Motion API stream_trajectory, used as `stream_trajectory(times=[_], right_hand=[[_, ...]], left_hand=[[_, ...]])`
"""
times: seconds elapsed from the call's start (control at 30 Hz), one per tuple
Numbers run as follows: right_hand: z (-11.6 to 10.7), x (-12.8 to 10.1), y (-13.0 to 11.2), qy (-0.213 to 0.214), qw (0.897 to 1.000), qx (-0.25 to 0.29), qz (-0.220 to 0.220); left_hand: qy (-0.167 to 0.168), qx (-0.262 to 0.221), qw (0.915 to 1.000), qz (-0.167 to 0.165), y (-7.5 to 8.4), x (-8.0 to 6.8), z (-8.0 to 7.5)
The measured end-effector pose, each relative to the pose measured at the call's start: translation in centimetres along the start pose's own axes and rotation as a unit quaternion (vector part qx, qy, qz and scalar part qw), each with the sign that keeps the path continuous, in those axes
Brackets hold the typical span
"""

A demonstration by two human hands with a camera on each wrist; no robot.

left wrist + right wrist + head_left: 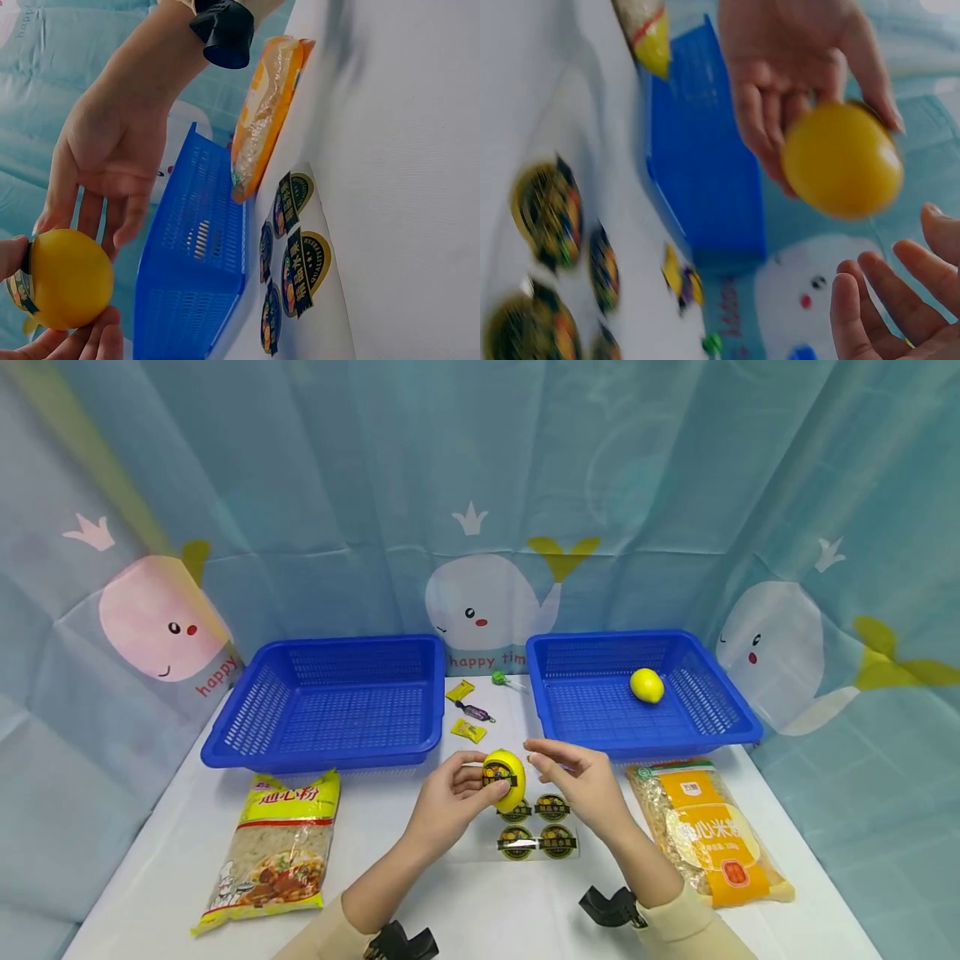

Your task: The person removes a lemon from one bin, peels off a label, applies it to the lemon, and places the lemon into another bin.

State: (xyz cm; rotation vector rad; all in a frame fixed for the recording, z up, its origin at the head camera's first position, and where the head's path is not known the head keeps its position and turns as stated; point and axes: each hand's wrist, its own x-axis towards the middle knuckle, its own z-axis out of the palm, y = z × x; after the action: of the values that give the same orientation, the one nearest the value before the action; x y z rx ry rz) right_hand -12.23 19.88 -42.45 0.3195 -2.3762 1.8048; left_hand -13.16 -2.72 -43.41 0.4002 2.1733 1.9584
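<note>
A yellow lemon (514, 795) sits between the thumb and fingers of my left hand (452, 797), above the table. On its side is a round black-and-gold sticker (498, 774), with the thumb at its lower edge. My right hand (588, 789) hovers just right of the lemon; in the right wrist view its fingers (904, 307) are spread and relaxed, apart from the fruit (844, 161). Beneath the hands lies a clear sheet with several matching round stickers (557, 842), seen edge-on in the left wrist view.
Behind stand two blue baskets, the left one (352, 752) and the right one (630, 745), which holds another lemon (647, 686). Between them lie small wrapped candies (476, 712) and a green lollipop (499, 678). Pasta bags flank the hands, left (277, 852) and right (712, 839).
</note>
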Motion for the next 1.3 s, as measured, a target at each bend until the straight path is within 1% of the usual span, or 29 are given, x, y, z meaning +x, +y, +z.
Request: stream_trajectory(times=[0.1,0.17,0.27,0.37,0.43,0.5,0.63,0.7,0.77,0.83,0.9,0.97,1.07,1.1,1.13,1.2,1.3], right_hand=[[-2.0,0.1,-0.1,0.038,0.999,-0.008,0.001],[-3.7,0.2,-0.2,0.064,0.998,-0.009,0.003],[-6.5,0.5,0.0,0.093,0.995,-0.03,-0.004],[-9.5,0.6,0.4,0.117,0.991,-0.072,-0.005],[-11.4,0.5,0.6,0.13,0.986,-0.107,0.006],[-13.2,0.4,0.9,0.143,0.979,-0.14,0.027],[-16.9,-0.1,1.7,0.167,0.965,-0.193,0.059],[-18.7,-0.3,2.2,0.179,0.956,-0.221,0.077],[-20.2,-0.5,2.7,0.19,0.943,-0.255,0.099],[-21.4,-0.6,3.2,0.199,0.931,-0.281,0.119],[-22.3,-0.7,3.8,0.2,0.923,-0.299,0.135],[-23.0,-0.9,4.4,0.192,0.917,-0.315,0.155],[-23.6,-1.0,5.3,0.153,0.915,-0.324,0.186],[-23.7,-1.0,5.6,0.136,0.917,-0.321,0.195],[-23.8,-1.0,5.8,0.12,0.919,-0.314,0.206],[-24.0,-1.0,6.2,0.095,0.927,-0.29,0.217],[-24.1,-1.0,6.6,0.077,0.937,-0.251,0.229]], left_hand=[[0.001,-0.004,1.0,-0.002,0.1,0.1,0.0],[-0.002,-0.006,1.0,-0.003,0.2,0.2,0.2],[-0.005,-0.004,1.0,-0.006,0.3,0.4,0.3],[-0.005,0.012,0.9999,-0.007,0.5,0.7,0.5],[-0.003,0.03,0.9995,-0.008,0.6,1.1,0.7],[-0.001,0.048,0.9988,-0.009,0.8,1.6,1.0],[-0.007,0.07,0.9975,-0.009,1.3,2.7,1.7],[-0.01,0.075,0.9971,-0.009,1.6,3.4,2.1],[-0.01,0.08,0.9967,-0.008,1.9,4.2,2.5],[-0.007,0.086,0.9963,-0.009,2.1,5.3,2.9],[-0.004,0.09,0.9959,-0.01,2.3,6.5,3.5],[0.0,0.093,0.9956,-0.013,2.3,7.7,4.1],[0.007,0.087,0.9957,-0.029,2.5,9.2,5.1],[0.01,0.084,0.9957,-0.037,2.5,9.6,5.4],[0.013,0.083,0.9954,-0.045,2.6,10.0,5.6],[0.017,0.085,0.9947,-0.056,2.8,10.6,6.2],[0.02,0.107,0.9922,-0.059,3.1,11.1,6.6]])
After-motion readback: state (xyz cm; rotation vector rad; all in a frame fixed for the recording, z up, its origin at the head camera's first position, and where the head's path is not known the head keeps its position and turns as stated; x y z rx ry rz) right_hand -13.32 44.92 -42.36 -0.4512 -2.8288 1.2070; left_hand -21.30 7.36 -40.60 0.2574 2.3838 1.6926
